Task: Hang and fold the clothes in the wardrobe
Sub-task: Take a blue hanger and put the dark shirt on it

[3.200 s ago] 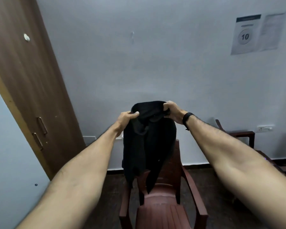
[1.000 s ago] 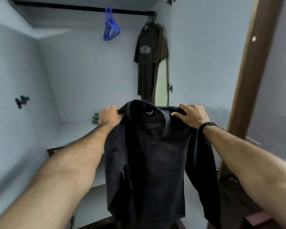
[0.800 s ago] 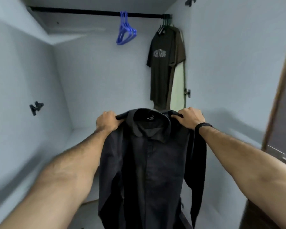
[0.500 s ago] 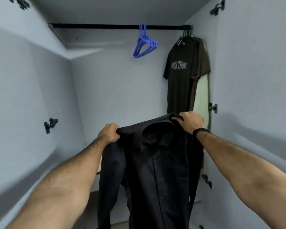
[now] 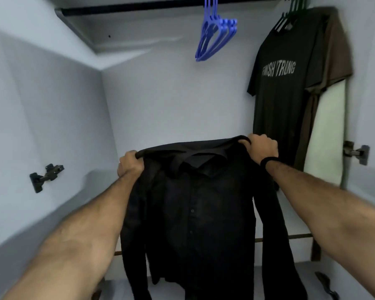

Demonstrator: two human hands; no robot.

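The wardrobe (image 5: 171, 100) is filling the view, its pale back and side walls standing open to the camera. A black shirt (image 5: 199, 213) is hanging in front of it at mid-height, button front facing the camera, collar uppermost, sleeves trailing down on either side and its hem dropping out of view at the bottom edge. Beside it to the right, a dark T-shirt (image 5: 283, 118) with pale lettering is hanging on a hanger from the rail, with what is probably a brown garment (image 5: 338, 53) behind it, though the blur is making that hard to tell. The black rail (image 5: 139, 6) is running across the top. A bunch of blue hangers (image 5: 214, 37) is dangling from it, well above the shirt and bearing nothing. The left hand (image 5: 130, 165) is gripping the shirt's left shoulder, fingers curled over the cloth in a closed grip. The right hand (image 5: 261, 148) is holding the right shoulder the same way, fingers wrapped over the fabric edge, a dark band (image 5: 267, 161) sitting on its wrist. Dark metal hinges are sticking out from the left wall (image 5: 46, 176) and the right wall (image 5: 355, 151).
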